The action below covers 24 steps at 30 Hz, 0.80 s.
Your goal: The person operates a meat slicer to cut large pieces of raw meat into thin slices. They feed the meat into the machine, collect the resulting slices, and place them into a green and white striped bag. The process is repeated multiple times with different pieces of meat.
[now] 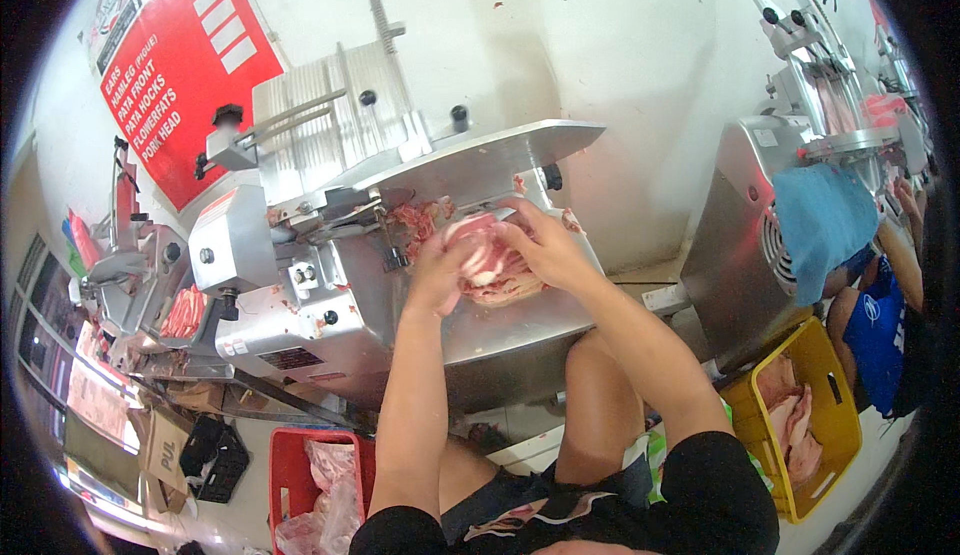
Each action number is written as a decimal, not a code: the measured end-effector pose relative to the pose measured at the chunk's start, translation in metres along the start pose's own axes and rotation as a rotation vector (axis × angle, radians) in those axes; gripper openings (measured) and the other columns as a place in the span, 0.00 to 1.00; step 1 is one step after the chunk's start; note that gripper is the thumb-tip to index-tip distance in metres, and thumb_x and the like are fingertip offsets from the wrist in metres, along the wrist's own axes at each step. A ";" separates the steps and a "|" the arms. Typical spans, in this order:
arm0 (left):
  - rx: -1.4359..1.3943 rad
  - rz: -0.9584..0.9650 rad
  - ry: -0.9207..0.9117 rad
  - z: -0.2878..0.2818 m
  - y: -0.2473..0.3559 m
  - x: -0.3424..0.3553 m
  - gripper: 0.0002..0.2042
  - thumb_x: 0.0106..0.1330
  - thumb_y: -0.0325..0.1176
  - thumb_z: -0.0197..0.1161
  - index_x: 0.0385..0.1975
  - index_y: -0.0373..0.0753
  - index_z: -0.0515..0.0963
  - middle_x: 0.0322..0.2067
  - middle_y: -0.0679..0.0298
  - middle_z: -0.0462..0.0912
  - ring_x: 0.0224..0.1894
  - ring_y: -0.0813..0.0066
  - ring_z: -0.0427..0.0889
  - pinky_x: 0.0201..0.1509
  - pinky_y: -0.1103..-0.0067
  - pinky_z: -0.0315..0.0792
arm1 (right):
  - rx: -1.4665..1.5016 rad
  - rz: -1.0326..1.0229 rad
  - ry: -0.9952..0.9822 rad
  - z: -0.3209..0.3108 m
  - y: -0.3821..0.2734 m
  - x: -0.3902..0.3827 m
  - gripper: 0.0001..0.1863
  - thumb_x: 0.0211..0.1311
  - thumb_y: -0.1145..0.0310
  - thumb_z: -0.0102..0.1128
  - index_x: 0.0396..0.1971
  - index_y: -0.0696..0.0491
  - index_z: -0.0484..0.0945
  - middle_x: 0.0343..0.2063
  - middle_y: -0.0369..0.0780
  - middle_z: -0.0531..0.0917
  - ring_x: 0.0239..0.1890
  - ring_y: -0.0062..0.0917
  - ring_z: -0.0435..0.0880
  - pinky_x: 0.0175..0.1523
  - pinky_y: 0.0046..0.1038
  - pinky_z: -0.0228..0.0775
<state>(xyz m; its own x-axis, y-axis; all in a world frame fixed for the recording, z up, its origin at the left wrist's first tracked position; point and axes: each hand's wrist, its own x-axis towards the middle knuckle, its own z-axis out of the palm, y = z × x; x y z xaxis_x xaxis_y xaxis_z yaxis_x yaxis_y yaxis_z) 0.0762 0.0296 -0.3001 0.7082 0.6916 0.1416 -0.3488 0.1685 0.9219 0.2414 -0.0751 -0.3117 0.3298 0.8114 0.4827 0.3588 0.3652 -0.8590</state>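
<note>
Both my arms reach forward to a steel meat slicer. Between my hands is a stack of thin pork slices, pink with pale fat, above its metal tray. My left hand is closed around the stack's left side. From the right, my right hand grips it, fingers curled over the top. Under them, more sliced pork lies piled on the tray. Red meat scraps cling near the blade guard, just beyond my left hand. My fingertips are partly hidden by the meat.
A red crate with bagged meat stands at lower left; a yellow crate with pork pieces stands at lower right. Another slicer with a blue cloth is at right, beside a person in blue. A third slicer stands left.
</note>
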 end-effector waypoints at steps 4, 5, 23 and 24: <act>0.801 0.161 0.141 -0.005 -0.010 0.004 0.16 0.65 0.33 0.68 0.51 0.36 0.79 0.44 0.58 0.85 0.45 0.71 0.84 0.48 0.75 0.77 | -0.344 -0.009 0.011 -0.003 0.000 0.002 0.17 0.63 0.64 0.66 0.51 0.53 0.81 0.39 0.47 0.86 0.41 0.38 0.85 0.52 0.36 0.76; 1.039 0.225 0.197 -0.011 -0.011 0.005 0.17 0.63 0.35 0.70 0.50 0.37 0.81 0.41 0.59 0.86 0.44 0.71 0.84 0.48 0.74 0.76 | -0.577 -0.009 -0.010 -0.009 0.006 0.001 0.17 0.62 0.65 0.66 0.50 0.53 0.82 0.40 0.47 0.85 0.41 0.39 0.85 0.51 0.37 0.76; -0.930 -0.020 0.170 -0.117 0.008 0.081 0.09 0.73 0.25 0.47 0.42 0.27 0.73 0.38 0.51 0.80 0.38 0.67 0.80 0.39 0.79 0.81 | -0.379 0.337 -0.421 -0.116 0.220 -0.023 0.18 0.66 0.66 0.62 0.54 0.55 0.81 0.51 0.45 0.86 0.49 0.31 0.85 0.54 0.35 0.76; -0.935 -0.035 0.143 -0.119 0.008 0.076 0.09 0.73 0.25 0.48 0.44 0.27 0.74 0.39 0.52 0.80 0.38 0.69 0.80 0.36 0.81 0.80 | -0.447 0.125 -0.525 -0.111 0.226 -0.027 0.19 0.65 0.67 0.62 0.54 0.54 0.81 0.50 0.46 0.86 0.50 0.32 0.86 0.54 0.37 0.77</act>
<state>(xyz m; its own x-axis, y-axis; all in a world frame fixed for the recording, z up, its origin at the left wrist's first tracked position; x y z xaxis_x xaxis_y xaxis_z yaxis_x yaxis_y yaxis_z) 0.0547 0.1671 -0.3251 0.6672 0.7447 0.0166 -0.7233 0.6424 0.2533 0.4110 -0.0653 -0.4998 -0.0331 0.9893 0.1422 0.7073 0.1237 -0.6960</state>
